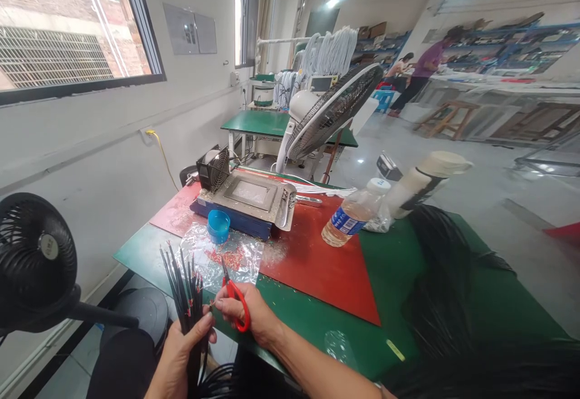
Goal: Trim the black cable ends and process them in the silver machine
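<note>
My left hand [188, 341] is closed around a bundle of black cables [183, 284] whose upper ends show thin stripped wires, some of them red. In my right hand [254, 311] is a pair of scissors [239, 302] with red handles, its blades pointing up and away from me. The right thumb and fingertip pinch close to the end of one cable beside my left thumb. Just beyond the hands lies a clear plastic sheet [193, 248] scattered with small red and yellow bits [231, 258]. A blue cup [218, 227] stands on that sheet.
A blue-based heating device [240, 220] with a small fan [212, 172] sits on the red mat [326, 284]. To its right stand a liquid-filled bottle [347, 220] and a tall container [423, 181]. More black cables [439, 278] cover the table's right side. A black fan [36, 260] is at left.
</note>
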